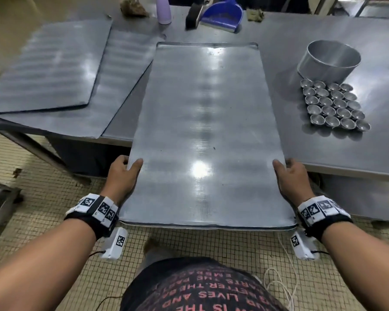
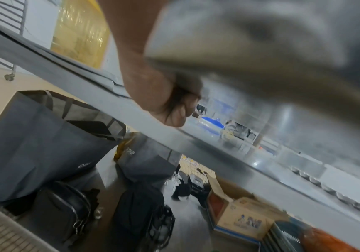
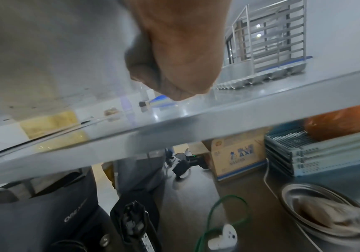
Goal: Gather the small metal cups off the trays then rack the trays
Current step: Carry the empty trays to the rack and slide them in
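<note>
A person holds a large flat metal tray (image 1: pixel 202 131) by its two long edges, the near end hanging out past the table's (image 1: pixel 337 153) front edge over the tiled floor (image 1: pixel 43 205), the far end reaching over the tabletop toward 12 o'clock. The left hand (image 1: pixel 121 178) grasps the tray's left edge, thumb on top and fingers curled underneath; the right hand (image 1: pixel 293 178) grasps the right edge the same way. From the wrist views, each hand's fingers wrap under the tray's blurred underside. The small metal cups (image 1: pixel 336 106) sit packed together in rows on the table at about 2 o'clock from the tray, well clear of it, touching one another. Just beyond them stands a round metal tin (image 1: pixel 330 61). At 10 o'clock two more trays (image 1: pixel 50 66) lie overlapped on the table. At 12 o'clock, along the far edge, are a blue dustpan (image 1: pixel 222 15) and a lilac bottle (image 1: pixel 163 10).
</note>
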